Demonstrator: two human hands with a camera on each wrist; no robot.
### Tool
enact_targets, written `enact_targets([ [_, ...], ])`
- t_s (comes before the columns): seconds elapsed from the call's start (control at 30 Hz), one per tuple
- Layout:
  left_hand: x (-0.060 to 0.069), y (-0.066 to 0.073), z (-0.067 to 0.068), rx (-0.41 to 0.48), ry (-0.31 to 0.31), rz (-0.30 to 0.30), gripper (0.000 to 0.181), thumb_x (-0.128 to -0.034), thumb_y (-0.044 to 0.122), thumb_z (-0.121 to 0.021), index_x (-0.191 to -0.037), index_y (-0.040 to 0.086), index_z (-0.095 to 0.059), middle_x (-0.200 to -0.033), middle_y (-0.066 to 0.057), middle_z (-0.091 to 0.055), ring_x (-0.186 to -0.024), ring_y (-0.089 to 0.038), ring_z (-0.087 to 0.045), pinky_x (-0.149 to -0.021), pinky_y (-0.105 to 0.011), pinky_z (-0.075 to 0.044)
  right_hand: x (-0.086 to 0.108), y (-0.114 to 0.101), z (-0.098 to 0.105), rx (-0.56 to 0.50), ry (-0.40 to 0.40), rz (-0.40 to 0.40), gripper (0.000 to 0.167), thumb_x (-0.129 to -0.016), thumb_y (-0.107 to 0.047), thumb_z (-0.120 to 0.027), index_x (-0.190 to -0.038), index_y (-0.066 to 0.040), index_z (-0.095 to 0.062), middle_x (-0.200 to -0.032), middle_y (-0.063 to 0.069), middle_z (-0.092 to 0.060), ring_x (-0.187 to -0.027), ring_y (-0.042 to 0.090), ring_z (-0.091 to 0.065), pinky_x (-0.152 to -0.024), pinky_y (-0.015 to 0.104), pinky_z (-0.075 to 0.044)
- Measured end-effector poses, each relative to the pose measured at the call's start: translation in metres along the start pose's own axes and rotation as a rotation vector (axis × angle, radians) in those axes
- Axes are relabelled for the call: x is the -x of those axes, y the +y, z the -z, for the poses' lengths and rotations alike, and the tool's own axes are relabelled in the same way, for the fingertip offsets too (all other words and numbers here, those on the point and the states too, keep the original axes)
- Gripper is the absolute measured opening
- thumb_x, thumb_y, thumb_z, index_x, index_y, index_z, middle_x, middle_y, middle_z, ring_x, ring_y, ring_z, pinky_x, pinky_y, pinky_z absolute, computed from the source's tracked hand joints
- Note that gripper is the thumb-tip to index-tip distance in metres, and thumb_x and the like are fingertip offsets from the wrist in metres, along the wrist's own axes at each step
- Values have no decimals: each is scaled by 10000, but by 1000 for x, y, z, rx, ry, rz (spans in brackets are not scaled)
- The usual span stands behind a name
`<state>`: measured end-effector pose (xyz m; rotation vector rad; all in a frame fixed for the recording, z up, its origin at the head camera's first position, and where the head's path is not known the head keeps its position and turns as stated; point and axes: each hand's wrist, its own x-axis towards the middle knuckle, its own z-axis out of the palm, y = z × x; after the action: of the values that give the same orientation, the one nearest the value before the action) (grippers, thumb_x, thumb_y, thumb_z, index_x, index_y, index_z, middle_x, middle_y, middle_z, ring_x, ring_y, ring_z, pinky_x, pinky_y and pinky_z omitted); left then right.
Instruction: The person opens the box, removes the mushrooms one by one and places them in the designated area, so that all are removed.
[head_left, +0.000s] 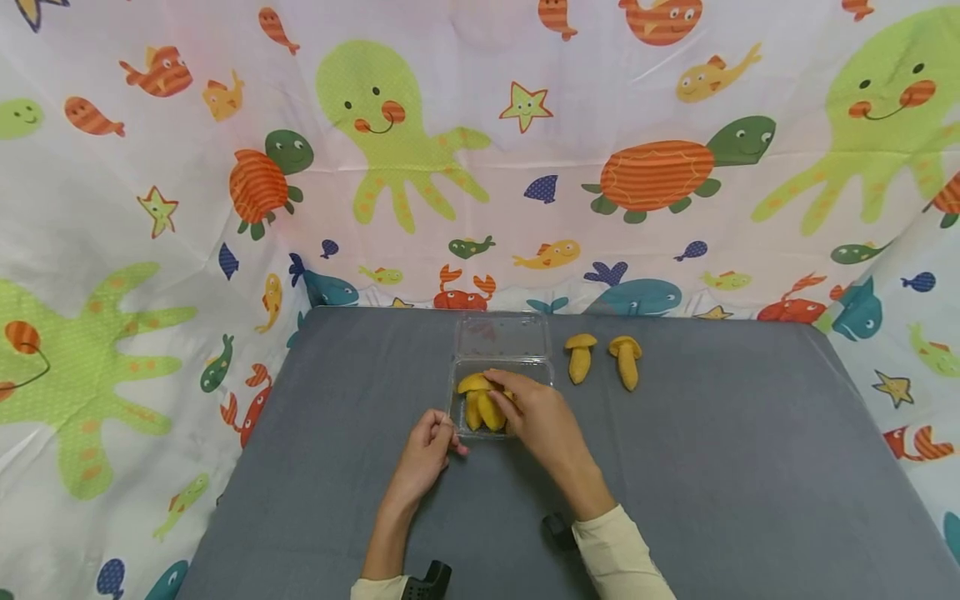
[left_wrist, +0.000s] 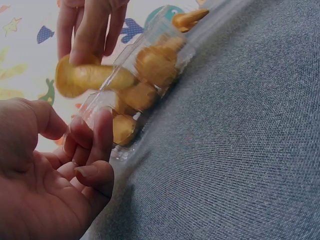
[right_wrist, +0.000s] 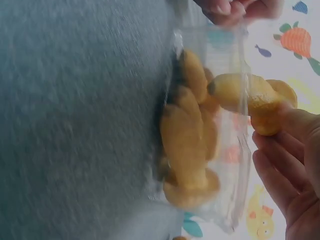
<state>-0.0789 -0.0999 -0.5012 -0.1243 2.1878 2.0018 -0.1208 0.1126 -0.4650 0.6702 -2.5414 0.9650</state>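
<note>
A clear plastic box (head_left: pixel 463 433) with its lid folded back holds several yellow mushrooms (left_wrist: pixel 156 65) (right_wrist: pixel 186 145). Between thumb and fingers, my right hand (head_left: pixel 543 421) (right_wrist: pixel 295 165) pinches one yellow mushroom (left_wrist: pixel 100 77) (right_wrist: pixel 260 95) by its cap, the stem pointing into the box over its rim. At the box's near left corner, my left hand (head_left: pixel 422 458) (left_wrist: pixel 60 170) pinches the rim with thumb and fingertips; its other fingers are curled.
Two yellow mushrooms (head_left: pixel 579 358) (head_left: pixel 626 362) lie on the grey table (head_left: pixel 735 467) to the right of the box. Behind the table's far edge hangs a curtain (head_left: pixel 487 217) with sea animals.
</note>
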Motion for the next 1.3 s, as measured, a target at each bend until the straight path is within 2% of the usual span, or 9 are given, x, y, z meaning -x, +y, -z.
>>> enact_targets([
  [0.07,1,1,0,-1,6,4,125,-1108,122,-495,-1065,22,-557,-847,-147,-675,-753,-289,-690,-537,-212,-383,0,2,5,-8,11,-11,350,-1004,-202,-746,-1352,-166,-727,-1257,13,-765,-1001,179,-770,-818,363,-617],
  [0.3,1,2,1,-14,12,0,109,-1094,111,-500,-1072,19,-556,-862,-149,-660,-827,-309,-735,-549,-217,-399,1,11,20,12,25,-54,344,-1034,-205,-709,-1375,-162,-715,-1251,40,-767,-783,132,-724,-664,324,-573],
  [0.43,1,2,2,-28,14,-6,123,-1095,118,-499,-1086,8,-554,-870,-145,-660,-833,-300,-737,-563,-226,-409,2,18,27,6,46,-64,347,-1034,-179,-706,-1380,-154,-712,-1264,62,-761,-906,188,-769,-696,352,-600],
  [0.53,1,1,2,-26,18,-5,132,-1099,130,-502,-1085,10,-555,-870,-145,-662,-843,-325,-739,-565,-238,-415,2,26,33,8,73,-71,346,-1029,-164,-712,-1374,-150,-716,-1245,68,-767,-804,164,-756,-643,332,-583],
  [0.67,1,1,1,-25,21,2,134,-1099,142,-512,-1078,19,-560,-868,-141,-665,-856,-333,-743,-572,-240,-419,3,37,44,25,108,-100,352,-1019,-157,-724,-1371,-157,-721,-1168,69,-789,-539,77,-557,-513,281,-465],
  [0.77,0,1,0,-32,25,4,139,-1101,149,-515,-1074,23,-565,-861,-138,-672,-849,-329,-743,-571,-236,-415,4,46,55,34,135,-130,352,-1015,-155,-731,-1367,-166,-727,-1079,73,-798,-463,68,-401,-466,271,-383],
  [0.93,-1,0,-1,-40,28,-5,154,-1107,146,-506,-1088,5,-564,-862,-156,-680,-848,-366,-738,-555,-231,-409,5,63,74,73,213,-169,307,-1010,-167,-739,-1317,-162,-760,-990,89,-800,-502,130,-429,-494,303,-390],
  [1.23,-2,0,0,-38,20,7,97,-1089,101,-487,-1045,38,-547,-848,-124,-659,-835,-308,-742,-550,-216,-396,14,100,112,125,345,-258,283,-1016,-125,-721,-1295,-129,-770,-1104,137,-794,-656,255,-649,-587,212,-371],
  [1.3,-2,0,0,-38,20,5,93,-1084,100,-484,-1040,49,-548,-844,-100,-653,-835,-293,-747,-552,-213,-400,15,106,119,130,357,-286,284,-1015,-119,-720,-1296,-115,-767,-1115,152,-789,-796,296,-747,-665,229,-511],
])
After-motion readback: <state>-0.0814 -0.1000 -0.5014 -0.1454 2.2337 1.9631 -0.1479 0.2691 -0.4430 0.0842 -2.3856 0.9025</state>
